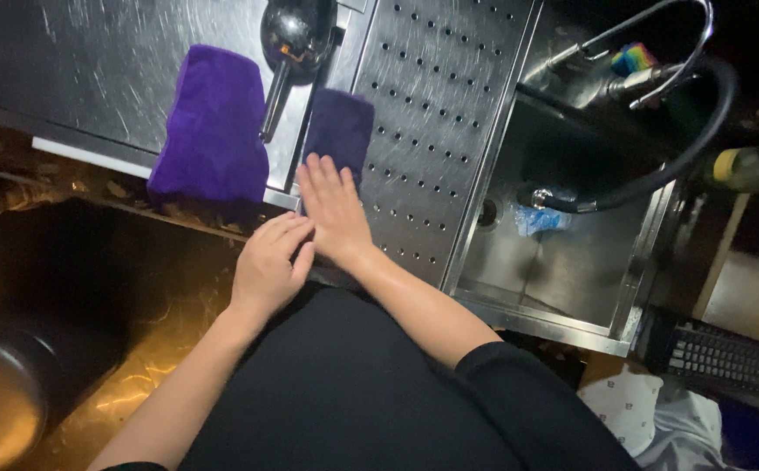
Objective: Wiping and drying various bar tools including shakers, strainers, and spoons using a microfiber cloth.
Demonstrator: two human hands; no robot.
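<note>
My hands meet at the tabletop's edge, just short of a dark purple cloth.

My right hand [334, 209] lies flat, fingers together, tips touching the cloth [339, 131], whose long axis runs straight away from me; my left hand [268, 266], loosely curled and empty, rests against it. The ladle's [292, 52] bowl is half lost in glare.

A crumpled blue and clear plastic wrapper [541, 220] lies in the sink [571, 270], beside the drain. I see no labels, signs or screens.
</note>
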